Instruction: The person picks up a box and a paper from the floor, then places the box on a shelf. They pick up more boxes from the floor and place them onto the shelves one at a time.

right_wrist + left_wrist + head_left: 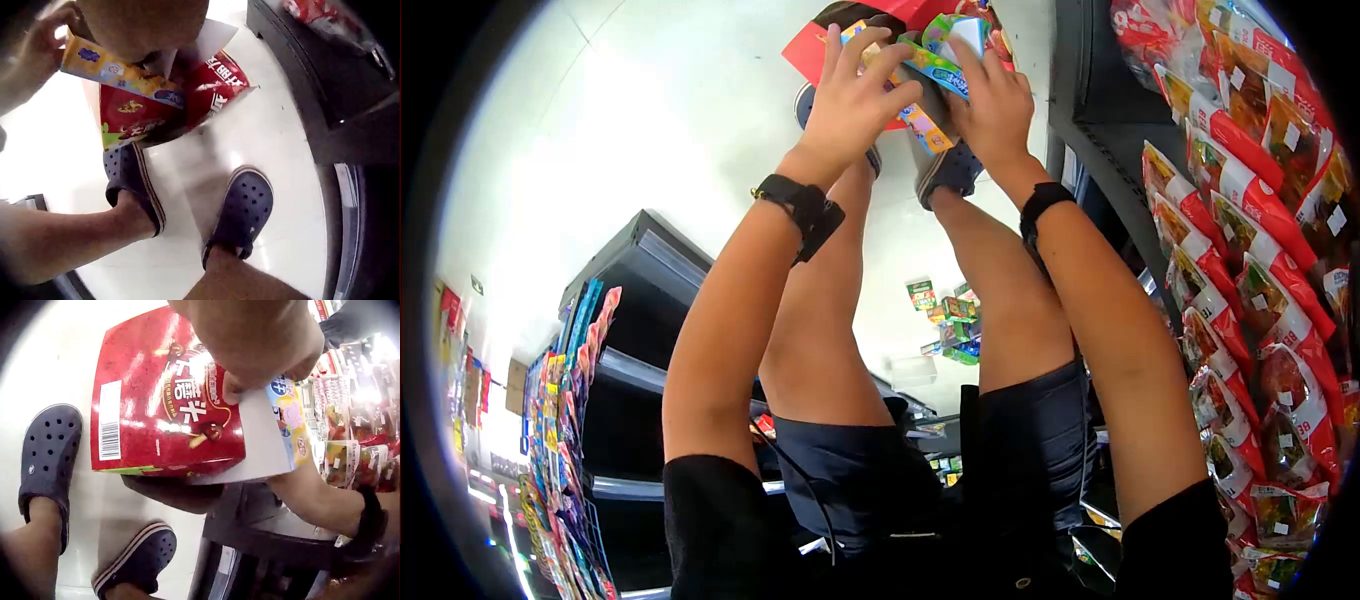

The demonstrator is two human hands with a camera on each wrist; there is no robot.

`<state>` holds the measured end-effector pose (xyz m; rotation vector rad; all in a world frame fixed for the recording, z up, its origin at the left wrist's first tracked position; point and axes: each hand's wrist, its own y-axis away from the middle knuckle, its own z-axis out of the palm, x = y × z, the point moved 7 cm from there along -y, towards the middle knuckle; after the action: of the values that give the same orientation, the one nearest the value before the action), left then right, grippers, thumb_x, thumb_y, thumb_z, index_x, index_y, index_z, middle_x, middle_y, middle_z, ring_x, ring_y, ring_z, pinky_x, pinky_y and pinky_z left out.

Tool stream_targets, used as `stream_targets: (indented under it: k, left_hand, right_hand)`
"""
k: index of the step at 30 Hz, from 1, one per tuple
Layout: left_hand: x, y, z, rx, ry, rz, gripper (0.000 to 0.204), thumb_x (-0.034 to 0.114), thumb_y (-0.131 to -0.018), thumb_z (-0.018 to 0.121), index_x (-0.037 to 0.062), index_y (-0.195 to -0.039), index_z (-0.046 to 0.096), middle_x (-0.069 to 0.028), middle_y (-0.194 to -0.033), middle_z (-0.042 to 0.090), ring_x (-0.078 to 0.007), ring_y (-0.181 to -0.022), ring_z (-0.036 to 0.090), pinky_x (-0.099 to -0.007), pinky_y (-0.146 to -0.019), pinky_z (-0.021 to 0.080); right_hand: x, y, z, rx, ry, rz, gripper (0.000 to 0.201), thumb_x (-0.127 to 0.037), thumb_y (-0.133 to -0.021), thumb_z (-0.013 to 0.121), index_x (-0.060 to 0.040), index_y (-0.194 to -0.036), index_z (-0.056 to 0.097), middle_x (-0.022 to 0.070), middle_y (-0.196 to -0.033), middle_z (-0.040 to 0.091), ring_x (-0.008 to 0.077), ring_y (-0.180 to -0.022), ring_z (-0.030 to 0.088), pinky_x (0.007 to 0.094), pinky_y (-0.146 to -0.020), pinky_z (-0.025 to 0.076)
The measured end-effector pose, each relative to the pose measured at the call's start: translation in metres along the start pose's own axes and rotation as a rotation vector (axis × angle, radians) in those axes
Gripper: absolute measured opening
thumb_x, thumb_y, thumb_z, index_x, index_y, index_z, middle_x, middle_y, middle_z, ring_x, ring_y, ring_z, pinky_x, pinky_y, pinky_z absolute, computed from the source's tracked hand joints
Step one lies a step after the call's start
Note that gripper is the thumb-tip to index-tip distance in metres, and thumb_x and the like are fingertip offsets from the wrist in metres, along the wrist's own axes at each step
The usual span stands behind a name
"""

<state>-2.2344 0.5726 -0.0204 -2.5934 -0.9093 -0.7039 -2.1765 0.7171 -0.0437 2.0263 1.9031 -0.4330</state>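
My left hand (848, 105) grips a yellow-orange cartoon-printed box (926, 130), fingers spread across it and thumb at its side. In the right wrist view the box's long printed side slants across the opening of a red carton (131, 109). My right hand (998, 108) holds a green-and-blue box (938, 68) with a white panel; its fingertips are partly hidden in the right wrist view. Mushroom-shaped sweets and large characters decorate the carton's side in the left wrist view, where a barcode also shows. Both hands are close together over the carton.
Two feet in dark clogs (240, 203) stand on the pale floor beside the carton. Bagged food in red packs (1250, 230) fills the right shelf. More packets hang at left, above a black shelf unit (635, 270). Several small boxes (955, 310) lie on the floor between the legs.
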Motion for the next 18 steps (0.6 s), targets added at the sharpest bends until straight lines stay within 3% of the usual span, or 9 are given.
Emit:
stream_targets:
  k: [2,5,7,8,11,15,16,18]
  left_hand:
    - [-0.006,0.011,0.009,0.015,-0.021,0.027,0.013,0.014,-0.07,0.068,0.0205,-0.08,0.062,0.0013,-0.115,0.057,-0.0261,-0.123,0.046,-0.0639,-0.107,0.031]
    - [-0.01,0.018,0.007,0.048,0.023,0.033,0.013,0.014,-0.069,0.069,0.0193,-0.08,0.062,0.0002,-0.116,0.056,-0.0262,-0.123,0.047,-0.0634,-0.107,0.031]
    - [-0.012,0.019,0.006,0.064,0.074,0.018,0.014,0.014,-0.069,0.069,0.0192,-0.08,0.062,0.0001,-0.116,0.056,-0.0263,-0.123,0.046,-0.0636,-0.107,0.032]
    - [-0.012,0.021,0.004,0.081,0.096,0.014,0.013,0.01,-0.069,0.067,0.0147,-0.078,0.06,-0.0043,-0.118,0.057,-0.0295,-0.125,0.046,-0.0631,-0.108,0.033]
    - [-0.016,0.03,0.008,0.048,0.107,0.009,0.013,0.013,-0.068,0.069,0.0184,-0.078,0.061,0.0003,-0.122,0.055,-0.0274,-0.127,0.044,-0.0633,-0.108,0.033]
    - [-0.002,0.035,0.002,0.056,0.072,0.097,0.013,0.015,-0.065,0.069,0.0165,-0.073,0.059,0.0001,-0.127,0.054,-0.0263,-0.127,0.043,-0.0651,-0.107,0.032]
    - [0.003,0.032,-0.009,0.066,0.052,0.108,0.023,0.008,-0.073,0.068,0.0168,-0.093,0.061,-0.0061,-0.126,0.058,-0.0339,-0.121,0.053,-0.0557,-0.104,0.042]
    - [0.005,0.027,-0.017,0.035,0.043,0.119,0.012,0.011,-0.073,0.063,0.0128,-0.084,0.06,-0.0124,-0.123,0.058,-0.0339,-0.125,0.048,-0.0539,-0.105,0.038]
  right_hand:
    - [-0.004,-0.001,-0.012,0.004,-0.177,0.019,0.07,-0.012,-0.066,0.075,-0.0172,-0.133,0.053,0.0101,-0.093,0.059,0.0305,-0.077,0.062,0.0398,-0.07,0.049]
    - [-0.017,-0.012,-0.03,-0.125,-0.426,0.164,0.077,-0.015,-0.07,0.074,-0.0145,-0.14,0.044,0.0155,-0.099,0.067,0.0361,-0.081,0.066,0.0417,-0.071,0.052]
    - [-0.02,-0.015,-0.022,-0.293,-0.44,0.228,0.083,-0.016,-0.072,0.075,-0.0157,-0.145,0.035,0.0181,-0.104,0.067,0.0373,-0.087,0.067,0.041,-0.075,0.053]
    - [-0.021,-0.014,-0.016,-0.374,-0.443,0.261,0.087,-0.017,-0.074,0.075,-0.0163,-0.148,0.031,0.0194,-0.107,0.067,0.038,-0.09,0.067,0.0406,-0.076,0.053]
    - [-0.023,-0.01,0.007,-0.459,-0.349,0.19,0.091,-0.016,-0.075,0.073,-0.0178,-0.151,0.023,0.0214,-0.105,0.067,0.0396,-0.089,0.067,0.0419,-0.076,0.053]
    - [-0.003,0.006,0.037,-0.386,0.051,0.074,0.089,-0.015,-0.076,0.071,-0.0228,-0.151,0.024,0.0181,-0.089,0.067,0.0389,-0.073,0.065,0.0468,-0.063,0.052]
    - [-0.003,0.005,0.039,-0.305,0.111,0.027,0.086,-0.013,-0.076,0.069,-0.0263,-0.15,0.027,0.0157,-0.082,0.066,0.0369,-0.067,0.065,0.0478,-0.058,0.051]
    - [0.007,0.007,0.044,-0.35,0.275,0.119,0.085,-0.012,-0.075,0.068,-0.0274,-0.149,0.029,0.0155,-0.079,0.066,0.0362,-0.066,0.065,0.0466,-0.057,0.051]
